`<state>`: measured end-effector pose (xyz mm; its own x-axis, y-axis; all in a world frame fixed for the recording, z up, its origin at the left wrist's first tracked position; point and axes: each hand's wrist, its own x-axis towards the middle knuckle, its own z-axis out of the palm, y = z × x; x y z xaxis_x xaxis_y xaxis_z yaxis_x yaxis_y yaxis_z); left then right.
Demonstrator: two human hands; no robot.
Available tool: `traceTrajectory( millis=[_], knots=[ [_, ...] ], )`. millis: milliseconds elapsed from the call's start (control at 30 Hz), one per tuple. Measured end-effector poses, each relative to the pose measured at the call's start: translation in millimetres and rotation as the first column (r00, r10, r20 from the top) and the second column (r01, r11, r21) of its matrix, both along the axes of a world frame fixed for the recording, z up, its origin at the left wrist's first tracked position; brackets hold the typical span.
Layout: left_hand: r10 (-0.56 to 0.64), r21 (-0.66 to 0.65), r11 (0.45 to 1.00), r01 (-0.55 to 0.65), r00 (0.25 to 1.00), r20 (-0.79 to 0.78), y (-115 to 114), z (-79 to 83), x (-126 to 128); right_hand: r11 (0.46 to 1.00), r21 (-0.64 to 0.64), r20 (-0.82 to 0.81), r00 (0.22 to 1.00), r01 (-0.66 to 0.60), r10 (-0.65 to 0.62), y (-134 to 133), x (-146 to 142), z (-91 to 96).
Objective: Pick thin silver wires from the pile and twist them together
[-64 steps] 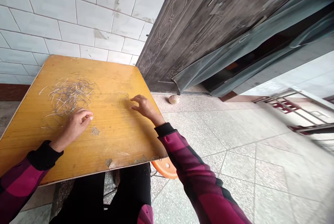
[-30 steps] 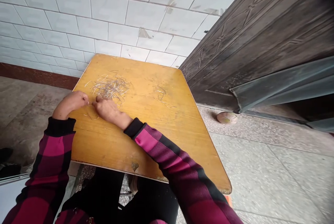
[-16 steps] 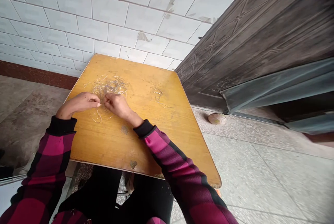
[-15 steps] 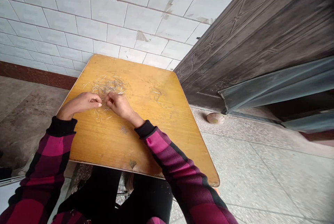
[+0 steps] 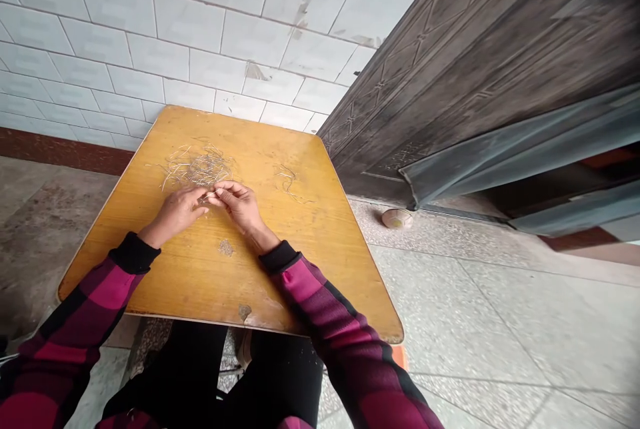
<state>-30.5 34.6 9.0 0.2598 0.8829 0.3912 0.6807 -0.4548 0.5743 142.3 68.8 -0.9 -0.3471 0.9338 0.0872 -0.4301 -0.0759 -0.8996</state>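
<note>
My left hand [image 5: 176, 212] and my right hand [image 5: 239, 204] meet fingertip to fingertip over the table, both closed in a pinch. Between them a thin pale wire [image 5: 205, 199] just shows, mostly covered by the fingers. Directly beyond the fingertips lies a loose tangle of thin silvery wires [image 5: 203, 165], spread on the wood. A smaller group of wires [image 5: 287, 180] rests to the right of my right hand. Nearer to me, a little grey patch of tiny bits [image 5: 226, 247] is on the tabletop, too small to make out.
The yellow wooden table [image 5: 320, 262] stands against a white tiled wall [image 5: 210, 22]. On the right are a dark carved door [image 5: 430, 75] and a grey-green curtain [image 5: 465, 162]. A small pale round object [image 5: 397, 218] lies on the floor near the door.
My hands have come together from slightly apart, their fingertips now meeting in front of the wire pile. The whole view has shifted a little, so the table appears further left.
</note>
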Motion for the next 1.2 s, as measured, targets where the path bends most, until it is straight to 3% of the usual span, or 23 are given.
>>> traceTrajectory(
  millis=[167, 333, 433, 533, 600, 667, 733, 800, 900, 967, 1033, 1100, 1200],
  knots=[
    [0.043, 0.167, 0.985, -0.04, 0.999, -0.013, -2.3, 3.5, -0.4, 0.987, -0.022, -0.013, 0.987, 0.162, -0.162, 15.9, 4.3, 11.9],
    [0.051, 0.276, 0.96, -0.057, 0.998, 0.029, -1.7, -0.1, 1.1, 0.962, -0.024, -0.008, 0.962, 0.273, -0.274, 20.9, 13.3, 10.7],
    [0.047, 0.281, 0.956, -0.082, 0.991, 0.128, -1.7, 1.0, 1.4, 0.948, 0.023, -0.002, 0.948, 0.317, -0.317, 19.6, 17.3, 5.5],
    [0.031, 0.18, 0.979, -0.1, 0.935, 0.352, -4.0, 7.8, 0.5, 0.966, 0.111, 0.092, 0.965, 0.234, -0.245, 17.9, 24.7, -0.9],
    [0.021, 0.061, 0.996, -0.068, 0.819, 0.573, -6.2, 14.6, -0.9, 0.977, 0.189, 0.213, 0.967, 0.103, -0.143, 14.2, 31.8, -5.9],
    [0.014, -0.039, 0.999, 0.025, 0.634, 0.773, -8.1, 22.1, -3.0, 0.968, 0.251, 0.329, 0.942, -0.016, -0.069, 8.0, 39.6, -10.6],
    [0.019, -0.096, 0.983, 0.155, 0.438, 0.899, -9.4, 29.4, -5.5, 0.943, 0.325, 0.416, 0.906, -0.074, -0.072, 0.1, 45.7, -13.8],
    [0.041, -0.126, 0.948, 0.291, 0.282, 0.958, -10.6, 35.1, -7.6, 0.889, 0.442, 0.488, 0.863, -0.117, -0.129, -7.7, 47.5, -15.1],
    [0.087, -0.143, 0.895, 0.422, 0.149, 0.985, -12.7, 39.2, -7.3, 0.76, 0.599, 0.561, 0.809, -0.252, -0.174, -16.0, 37.2, -15.7],
    [0.118, -0.164, 0.881, 0.443, 0.131, 0.984, -14.8, 38.8, -3.4, 0.694, 0.636, 0.585, 0.797, -0.337, -0.15, -17.7, 21.9, -16.8],
    [0.124, -0.19, 0.877, 0.442, 0.174, 0.977, -17.6, 36.8, 3.0, 0.676, 0.636, 0.597, 0.792, -0.371, -0.127, -15.9, 4.8, -18.2],
    [0.095, -0.201, 0.872, 0.446, 0.249, 0.964, -21.3, 34.4, 10.6, 0.693, 0.596, 0.629, 0.772, -0.405, -0.089, -11.9, -7.1, -17.9],
    [0.02, -0.195, 0.867, 0.458, 0.359, 0.933, -27.8, 31.3, 21.4, 0.78, 0.531, 0.597, 0.799, -0.331, -0.068, -7.6, -3.2, -12.3]
  ],
)
